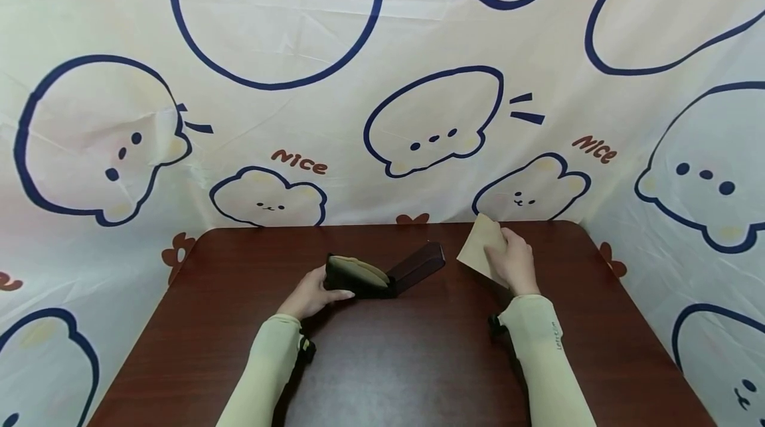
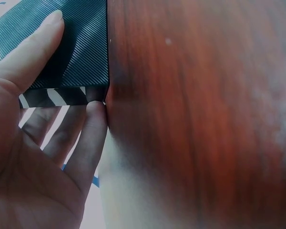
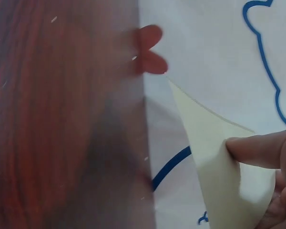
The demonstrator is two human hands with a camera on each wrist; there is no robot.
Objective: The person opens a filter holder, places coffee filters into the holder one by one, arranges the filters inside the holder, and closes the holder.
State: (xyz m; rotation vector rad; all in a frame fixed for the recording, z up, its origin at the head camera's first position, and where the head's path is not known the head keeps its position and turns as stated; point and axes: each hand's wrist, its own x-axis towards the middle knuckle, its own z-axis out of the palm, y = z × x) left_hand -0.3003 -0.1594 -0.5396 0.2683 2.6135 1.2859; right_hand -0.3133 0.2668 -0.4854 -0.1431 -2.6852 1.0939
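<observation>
My left hand (image 1: pixel 312 293) grips the left end of a small dark box (image 1: pixel 343 278) low over the table. In the left wrist view the thumb lies on the box's ribbed black face (image 2: pixel 83 45), with the fingers on the opposite side. The box's lid (image 1: pixel 420 266) hangs open toward the right. Cream sheets (image 1: pixel 364 269) show in its opening. Farther right, my right hand (image 1: pixel 517 262) pinches a cream sheet of paper (image 1: pixel 478 246) near the table's far edge. The right wrist view shows this paper (image 3: pixel 212 152) bent, with one finger pressed on its face.
A dark red-brown wooden table (image 1: pixel 382 360) lies under both hands. Behind it and at its sides hangs a pale cloth (image 1: pixel 335 128) with blue cartoon outlines, close to the table's far edge. Each wrist wears a black strap, partly hidden by the sleeves.
</observation>
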